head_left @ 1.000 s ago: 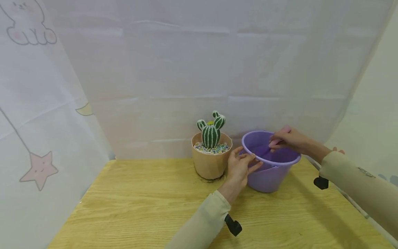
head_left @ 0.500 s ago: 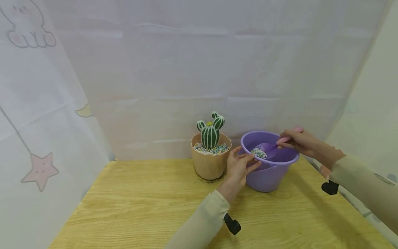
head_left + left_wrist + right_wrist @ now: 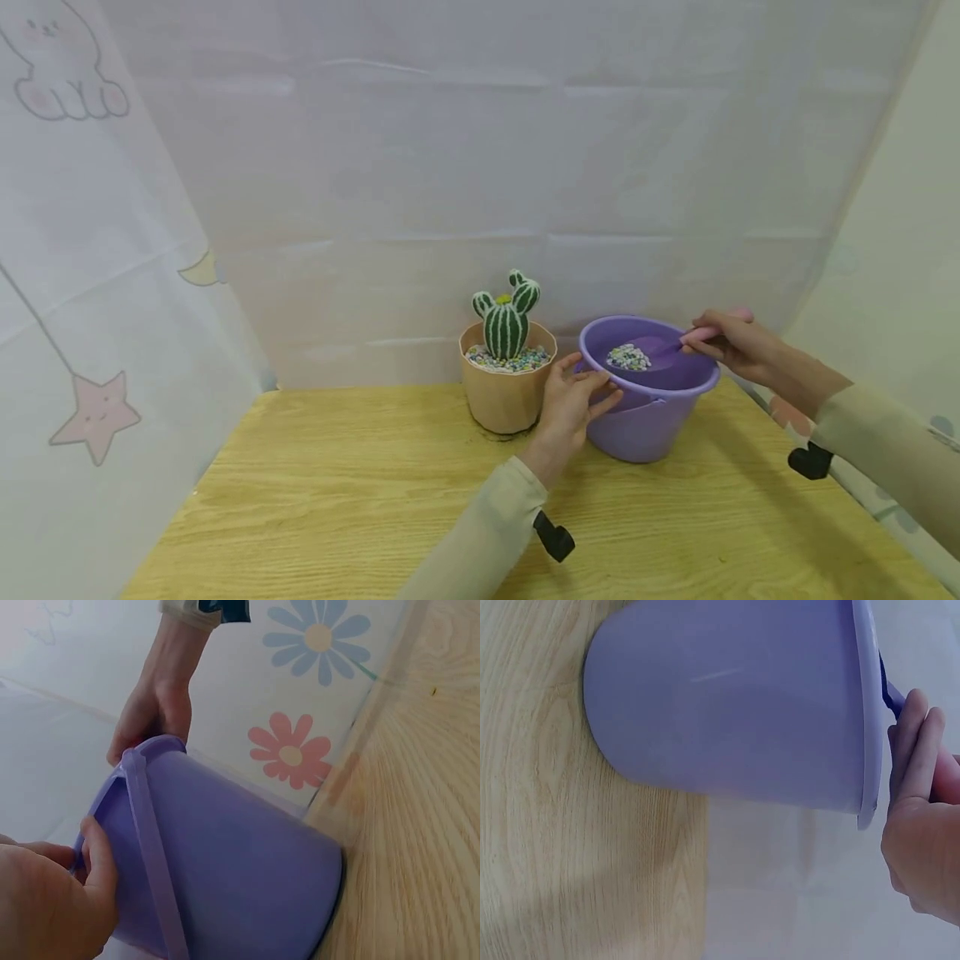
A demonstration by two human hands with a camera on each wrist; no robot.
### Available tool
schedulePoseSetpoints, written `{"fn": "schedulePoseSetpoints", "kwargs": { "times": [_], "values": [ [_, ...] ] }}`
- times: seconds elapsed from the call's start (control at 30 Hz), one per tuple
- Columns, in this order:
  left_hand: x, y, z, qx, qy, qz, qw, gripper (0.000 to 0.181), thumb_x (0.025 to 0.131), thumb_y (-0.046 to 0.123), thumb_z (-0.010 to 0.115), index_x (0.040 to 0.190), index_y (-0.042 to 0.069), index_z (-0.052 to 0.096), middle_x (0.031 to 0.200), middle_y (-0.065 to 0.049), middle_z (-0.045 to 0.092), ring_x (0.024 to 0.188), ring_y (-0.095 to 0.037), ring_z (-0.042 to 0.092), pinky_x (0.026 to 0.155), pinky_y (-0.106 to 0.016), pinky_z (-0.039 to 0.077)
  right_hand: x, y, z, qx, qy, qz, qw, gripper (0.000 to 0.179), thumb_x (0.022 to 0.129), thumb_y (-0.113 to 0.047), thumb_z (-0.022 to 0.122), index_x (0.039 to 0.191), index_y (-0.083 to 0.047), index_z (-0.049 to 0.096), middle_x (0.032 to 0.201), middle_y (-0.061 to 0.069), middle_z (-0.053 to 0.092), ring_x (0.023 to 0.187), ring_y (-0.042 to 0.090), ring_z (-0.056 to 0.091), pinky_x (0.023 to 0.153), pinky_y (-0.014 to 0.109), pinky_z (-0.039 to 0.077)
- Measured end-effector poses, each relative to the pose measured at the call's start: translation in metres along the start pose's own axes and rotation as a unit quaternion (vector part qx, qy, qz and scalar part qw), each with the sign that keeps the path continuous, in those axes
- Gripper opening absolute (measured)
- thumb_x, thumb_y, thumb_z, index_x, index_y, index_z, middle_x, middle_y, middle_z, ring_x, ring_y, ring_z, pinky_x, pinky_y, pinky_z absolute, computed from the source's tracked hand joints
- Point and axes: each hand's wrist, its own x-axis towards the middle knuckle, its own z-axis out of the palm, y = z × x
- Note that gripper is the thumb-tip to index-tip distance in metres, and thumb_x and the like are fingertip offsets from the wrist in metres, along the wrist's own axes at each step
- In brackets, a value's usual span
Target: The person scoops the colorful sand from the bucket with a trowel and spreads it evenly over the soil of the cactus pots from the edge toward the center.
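Note:
A purple bucket [image 3: 637, 429] stands upright on the table, its handle hanging down the front side. My left hand [image 3: 566, 404] pinches the near-left part of its rim; the left wrist view shows the fingers at the rim beside the bucket handle [image 3: 154, 855]. Over the bucket's mouth, my right hand [image 3: 742, 350] grips the pink handle of a small trowel [image 3: 703, 334]. The trowel's purple blade lies within the rim and carries a heap of small coloured pebbles [image 3: 628, 357]. In the right wrist view the bucket wall hides most of the blade.
Left of the bucket, close to my left fingers, stands a peach flowerpot [image 3: 504, 402] with a green knitted-looking cactus [image 3: 506, 332] and coloured pebbles. A pale printed cloth [image 3: 420, 208] hangs behind the wooden table [image 3: 360, 492].
The trowel has risen from inside the bucket and shifted right, and its load of pebbles has come into view. My left hand keeps its hold on the rim.

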Motion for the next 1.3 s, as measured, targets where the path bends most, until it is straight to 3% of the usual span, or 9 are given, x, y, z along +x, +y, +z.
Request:
{"fn": "schedulePoseSetpoints", "kwargs": {
  "times": [0.23,0.47,0.63,0.8,0.93,1.13,1.2,1.3],
  "values": [
    [0.003,0.005,-0.008,0.061,-0.027,-0.02,0.9976,0.055,0.089,-0.004,0.073,0.137,0.006,0.047,0.1,-0.017,0.065,0.078,-0.026,0.068,0.077,-0.043,0.061,-0.006,-0.001,0.003,0.038,0.013,-0.003,0.9992,0.039,0.107,0.0,0.042,0.093,0.013,0.076,0.084,0.026,0.072,0.08,0.033,0.074,0.077,0.024,0.057],
    [-0.003,0.013,-0.01,0.091,-0.024,-0.02,0.9954,0.054,0.088,0.003,0.071,0.137,0.004,0.046,0.098,-0.016,0.067,0.078,-0.027,0.068,0.076,-0.042,0.061,-0.006,-0.004,0.015,0.047,0.005,-0.018,0.9987,0.039,0.107,0.001,0.043,0.092,0.01,0.077,0.087,0.026,0.072,0.083,0.034,0.074,0.078,0.025,0.057],
    [-0.007,0.018,-0.011,0.1,-0.015,-0.008,0.9949,0.051,0.088,0.001,0.069,0.135,0.001,0.05,0.098,-0.017,0.067,0.077,-0.027,0.068,0.074,-0.041,0.062,-0.006,-0.007,0.024,0.054,0.003,-0.023,0.9983,0.038,0.106,0.002,0.043,0.091,0.01,0.077,0.087,0.027,0.071,0.083,0.035,0.074,0.079,0.025,0.057],
    [-0.015,0.025,-0.013,0.16,-0.019,0.017,0.9868,0.041,0.092,0.005,0.066,0.132,0.001,0.054,0.105,-0.016,0.065,0.083,-0.027,0.068,0.078,-0.039,0.061,-0.008,-0.01,0.031,0.058,0.009,-0.023,0.998,0.04,0.106,0.002,0.043,0.089,0.01,0.077,0.086,0.027,0.071,0.081,0.035,0.074,0.078,0.025,0.057],
    [-0.026,0.034,-0.015,0.216,-0.013,0.055,0.9748,0.035,0.094,0.003,0.063,0.129,0.0,0.058,0.104,-0.013,0.062,0.09,-0.033,0.068,0.081,-0.042,0.059,-0.005,-0.011,0.038,0.059,0.005,-0.015,0.9981,0.039,0.106,0.001,0.044,0.089,0.01,0.078,0.088,0.027,0.071,0.083,0.034,0.074,0.08,0.025,0.056],
    [-0.043,0.048,-0.016,0.266,-0.014,0.138,0.9539,0.025,0.097,0.004,0.059,0.122,0.003,0.061,0.105,-0.01,0.059,0.093,-0.035,0.065,0.073,-0.03,0.054,0.0,-0.014,0.053,0.072,0.019,-0.009,0.9972,0.038,0.106,-0.002,0.047,0.086,0.008,0.079,0.089,0.026,0.072,0.084,0.033,0.074,0.082,0.025,0.056],
    [-0.045,0.052,-0.02,0.292,-0.015,0.178,0.9396,0.023,0.097,0.003,0.058,0.12,0.005,0.062,0.108,-0.011,0.059,0.093,-0.031,0.064,0.073,-0.028,0.052,0.002,-0.015,0.06,0.08,0.023,-0.004,0.9965,0.039,0.106,-0.002,0.047,0.085,0.008,0.079,0.088,0.026,0.072,0.084,0.034,0.074,0.083,0.025,0.055],
    [-0.048,0.06,-0.029,0.342,-0.014,0.255,0.9043,0.025,0.097,0.001,0.058,0.121,0.007,0.063,0.111,-0.015,0.06,0.091,-0.023,0.062,0.076,-0.031,0.053,0.006,-0.015,0.071,0.086,0.024,0.001,0.996,0.041,0.106,-0.002,0.046,0.083,0.008,0.078,0.087,0.026,0.072,0.084,0.034,0.074,0.083,0.024,0.055]
  ]
}}
